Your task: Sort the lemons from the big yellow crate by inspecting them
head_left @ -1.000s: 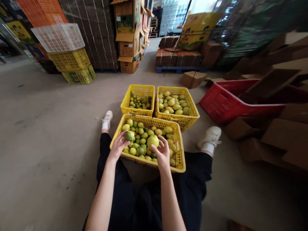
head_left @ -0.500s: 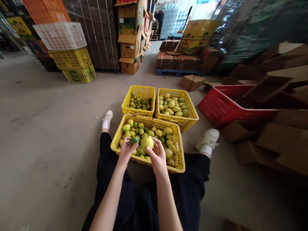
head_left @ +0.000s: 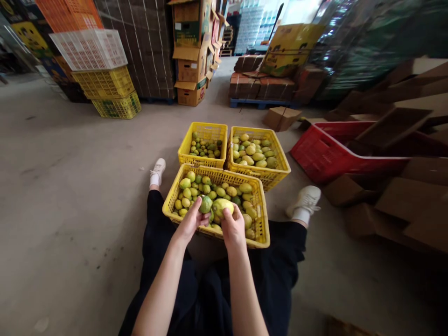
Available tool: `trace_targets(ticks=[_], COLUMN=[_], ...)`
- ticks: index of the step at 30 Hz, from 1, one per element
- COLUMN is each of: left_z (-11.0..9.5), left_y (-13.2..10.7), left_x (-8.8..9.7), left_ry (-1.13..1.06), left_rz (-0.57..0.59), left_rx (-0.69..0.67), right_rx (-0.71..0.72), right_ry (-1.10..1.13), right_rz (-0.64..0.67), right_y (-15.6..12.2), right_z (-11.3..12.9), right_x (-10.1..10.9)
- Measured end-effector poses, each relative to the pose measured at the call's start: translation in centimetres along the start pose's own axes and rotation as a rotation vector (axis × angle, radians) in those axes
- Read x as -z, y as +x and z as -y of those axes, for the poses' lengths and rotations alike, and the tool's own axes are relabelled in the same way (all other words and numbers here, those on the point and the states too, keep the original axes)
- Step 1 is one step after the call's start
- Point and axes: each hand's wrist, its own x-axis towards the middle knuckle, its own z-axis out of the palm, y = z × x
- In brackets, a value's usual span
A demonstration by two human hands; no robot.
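The left hand (head_left: 192, 223) is closed round a small, round green fruit (head_left: 206, 204). The right hand (head_left: 234, 227) grips a larger, oval yellow fruit (head_left: 221, 206) with smooth skin. The two fruits sit side by side, close together, just above the near edge of the near yellow crate (head_left: 259, 242). That crate is heaped with mixed green and yellow fruit and stands on the floor between the person's legs.

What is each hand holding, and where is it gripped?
The left hand holds a green fruit by its lower left side; the right hand holds a yellow fruit by its near underside. Both are over the front crate.
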Motion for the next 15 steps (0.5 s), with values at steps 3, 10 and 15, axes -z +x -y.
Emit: trace_targets(ticks=[3,10,15], left_z=[-0.7,-0.7,0.2], left_y=[0.1,0.5,0.7], left_x=[-0.2,-0.5,-0.7], left_ry=[-0.035,0.041,0.140], left_rz=[-0.001,0.008,0.056], left_rx=[-0.007,-0.085,-0.093], right_rx=[-0.006,-0.049,-0.001], right_ry=[-0.011,0.008,-0.126], right_rz=[0.073,0.025,-0.010], right_y=[0.2,0.2,-0.8], right_z=[0.2,1.6,2.6], right_x=[0.3,0.6,0.2])
